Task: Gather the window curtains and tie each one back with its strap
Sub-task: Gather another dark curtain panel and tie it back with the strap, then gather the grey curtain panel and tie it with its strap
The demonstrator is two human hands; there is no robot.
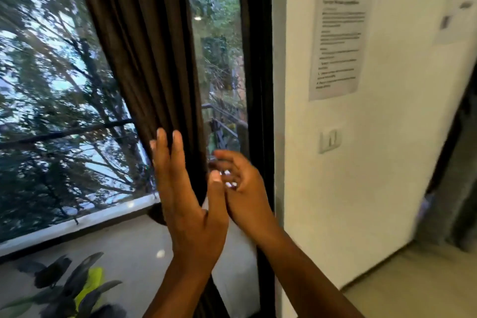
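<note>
A dark brown curtain point(144, 54) hangs in folds in front of a big window point(51, 85). It is already bunched into a narrow bundle. The bundle runs down from the top of the window and leans toward the black frame point(258, 59) on the window's right side. A thin strip of glass shows between the curtain and that frame.

The left hand point(185, 204) is up against the curtain, low down near the window's bottom edge. Its fingers point(162, 147) are straight and pressed close together, pointing up. They lie flat on the cloth. The thumb point(215, 188) sticks up on the other side, so the curtain sits between thumb and fingers. The hand looks loose around the cloth, not squeezed shut.

The right hand point(242, 188) is just beside the curtain, between it and the black frame. Its fingers are bent and a little spread. It is blurry, so I cannot tell if it holds anything. It touches the left thumb or is very near it. I cannot see a strap.

Trees fill the glass. Below the window is a pale sill point(77, 224). A plant point(77, 284) with dark and yellow-green leaves sits under the window at the left.

To the right of the window frame is a white wall point(387, 162). A paper point(338, 41) with print hangs on it. A light switch point(330, 140) is below the paper.
</note>
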